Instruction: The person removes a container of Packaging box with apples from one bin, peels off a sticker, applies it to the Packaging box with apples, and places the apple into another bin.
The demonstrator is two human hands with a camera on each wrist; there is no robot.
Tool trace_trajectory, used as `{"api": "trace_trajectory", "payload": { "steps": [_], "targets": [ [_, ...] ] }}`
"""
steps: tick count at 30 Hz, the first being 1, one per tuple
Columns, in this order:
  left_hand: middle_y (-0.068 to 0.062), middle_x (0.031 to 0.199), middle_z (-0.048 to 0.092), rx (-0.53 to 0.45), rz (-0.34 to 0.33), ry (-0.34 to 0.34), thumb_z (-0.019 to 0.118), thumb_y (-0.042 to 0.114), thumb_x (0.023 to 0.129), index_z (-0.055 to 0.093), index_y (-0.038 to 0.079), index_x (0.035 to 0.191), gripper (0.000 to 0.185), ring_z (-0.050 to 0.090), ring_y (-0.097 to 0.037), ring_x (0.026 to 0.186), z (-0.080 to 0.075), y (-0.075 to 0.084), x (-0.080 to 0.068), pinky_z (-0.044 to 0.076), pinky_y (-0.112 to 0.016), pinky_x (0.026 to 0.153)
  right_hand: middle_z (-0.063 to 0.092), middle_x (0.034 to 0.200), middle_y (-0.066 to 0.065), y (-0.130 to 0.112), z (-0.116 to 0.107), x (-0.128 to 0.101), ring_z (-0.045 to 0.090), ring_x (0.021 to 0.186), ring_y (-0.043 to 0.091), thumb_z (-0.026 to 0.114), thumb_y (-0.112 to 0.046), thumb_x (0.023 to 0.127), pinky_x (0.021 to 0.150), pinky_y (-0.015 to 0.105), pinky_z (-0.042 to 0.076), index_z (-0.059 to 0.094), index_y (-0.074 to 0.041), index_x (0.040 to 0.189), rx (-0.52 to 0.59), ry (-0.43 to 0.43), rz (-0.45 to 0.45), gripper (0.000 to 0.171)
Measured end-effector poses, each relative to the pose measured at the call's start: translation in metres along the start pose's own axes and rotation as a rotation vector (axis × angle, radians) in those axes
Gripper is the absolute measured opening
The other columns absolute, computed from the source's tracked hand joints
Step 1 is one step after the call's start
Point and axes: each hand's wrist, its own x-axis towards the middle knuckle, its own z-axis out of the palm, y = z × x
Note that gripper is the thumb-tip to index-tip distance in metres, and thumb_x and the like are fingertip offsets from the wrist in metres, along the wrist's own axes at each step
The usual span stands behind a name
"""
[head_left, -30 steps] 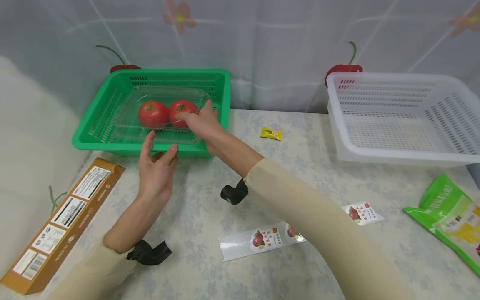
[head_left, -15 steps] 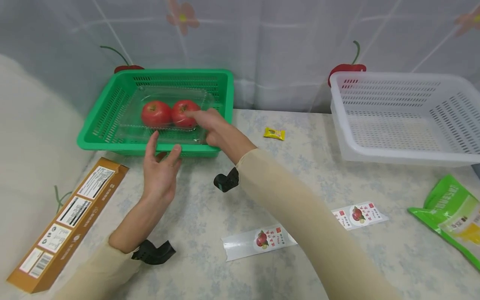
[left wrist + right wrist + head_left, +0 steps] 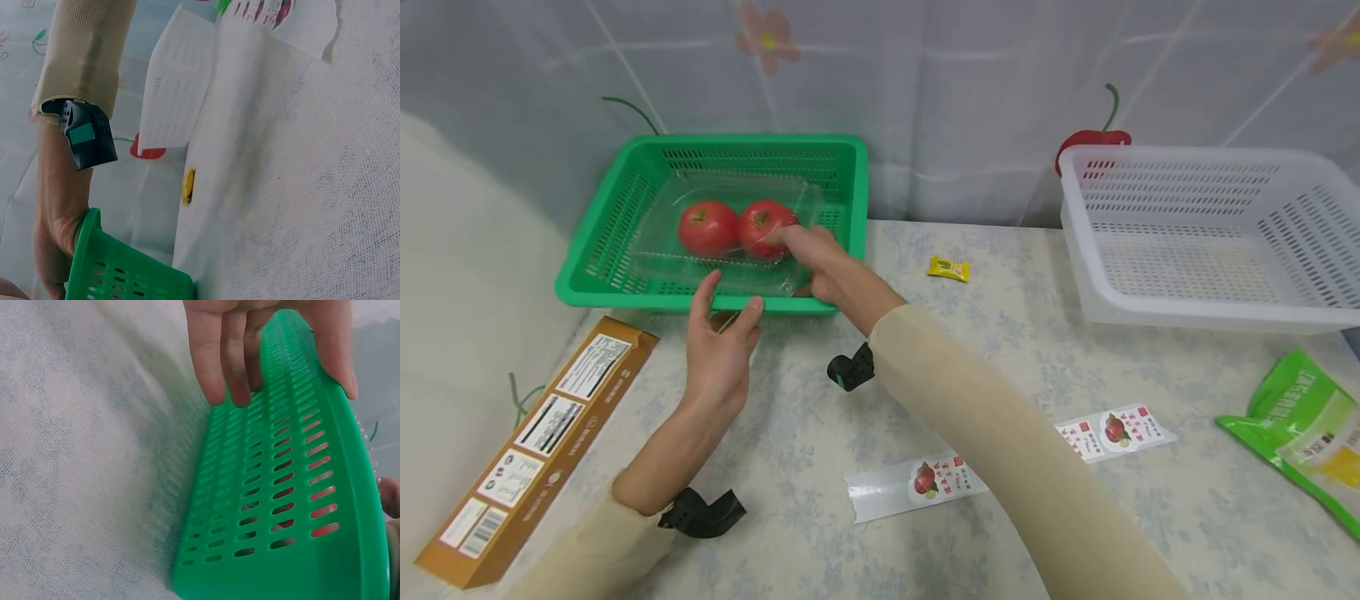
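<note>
In the head view, a green basket (image 3: 842, 305) stands at the back left. It holds a clear plastic box (image 3: 662, 237) with two red apples (image 3: 708, 228) in it. My right hand (image 3: 816, 258) reaches in at the right end and grips the box's front corner, thumb on top over the right apple, other fingers low and partly hidden. My left hand (image 3: 718, 358) is at the basket's front rim, index finger reaching over it toward the box. In the right wrist view, the left hand's fingers (image 3: 234, 369) hang outside the slotted wall and one digit lies at the rim.
A white basket (image 3: 1078, 292) stands at the back right, with a small yellow wrapped candy (image 3: 949, 268) left of it. A long brown carton (image 3: 542, 450) lies at left. A label strip (image 3: 917, 483) passes under my right sleeve. A green bag (image 3: 1300, 433) lies far right.
My right hand has shifted from the box's right end toward its front corner, its fingers going lower and its thumb staying over the apple. My left hand has stayed at the front rim.
</note>
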Motion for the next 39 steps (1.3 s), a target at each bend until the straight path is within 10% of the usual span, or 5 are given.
{"api": "trace_trajectory", "payload": {
  "steps": [18, 32, 39],
  "targets": [
    [0.007, 0.162, 0.004, 0.066, 0.052, 0.027, 0.066, 0.017, 0.096, 0.022, 0.029, 0.158, 0.077, 0.026, -0.032, 0.14, 0.001, -0.008, 0.005, 0.034, -0.039, 0.11, 0.028, 0.153, 0.023, 0.002, -0.004, 0.0, 0.039, 0.134, 0.04, 0.07, -0.029, 0.088, 0.076, 0.046, 0.057, 0.02, -0.014, 0.157, 0.134, -0.043, 0.003, 0.086],
    [0.013, 0.162, 0.0, 0.065, 0.102, 0.054, 0.066, 0.023, 0.095, 0.013, 0.036, 0.158, 0.084, 0.017, -0.027, 0.144, 0.001, -0.011, 0.004, 0.032, -0.039, 0.111, 0.033, 0.152, 0.006, -0.013, -0.002, -0.012, 0.039, 0.134, 0.042, 0.07, -0.025, 0.088, 0.078, 0.042, 0.057, 0.025, -0.014, 0.155, 0.137, -0.051, -0.079, 0.082],
    [0.015, 0.162, 0.006, 0.106, 0.172, 0.095, 0.067, 0.028, 0.094, 0.011, 0.033, 0.159, 0.085, 0.019, -0.025, 0.144, 0.002, -0.017, 0.005, 0.034, -0.04, 0.11, 0.052, 0.084, 0.005, -0.025, -0.009, -0.037, 0.053, 0.075, 0.024, 0.067, -0.025, 0.09, 0.071, 0.044, 0.059, 0.055, -0.007, 0.12, 0.173, -0.053, -0.169, 0.037]
  ]
}}
